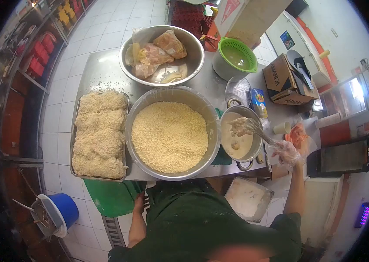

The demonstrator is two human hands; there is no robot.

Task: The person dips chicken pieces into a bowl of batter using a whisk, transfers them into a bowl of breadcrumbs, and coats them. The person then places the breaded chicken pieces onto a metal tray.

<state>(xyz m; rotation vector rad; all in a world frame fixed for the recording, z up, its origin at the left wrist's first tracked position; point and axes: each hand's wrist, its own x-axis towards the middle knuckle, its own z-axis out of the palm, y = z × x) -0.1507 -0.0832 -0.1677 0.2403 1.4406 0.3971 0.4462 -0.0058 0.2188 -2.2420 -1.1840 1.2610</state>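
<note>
The right grip [287,153] is pinching a batter-smeared utensil [256,128], likely light, stiff but slippery and best held far back, over the pot [254,153], while the left grip [139,203] is hanging beside the green bin [110,198], whether spread or pressed together I cannot tell.

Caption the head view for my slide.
Right hand holds a food-laden utensil over a pot of pale liquid, beside a crumb-filled basin.

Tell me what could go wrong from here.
The coated piece could slip off the utensil, which the right hand holds near the pot, and splash the pale liquid. Drips might land on the table if it swings aside. The tray of crumb-coated food sits at the table's edge, so a bump could tip it.
</note>
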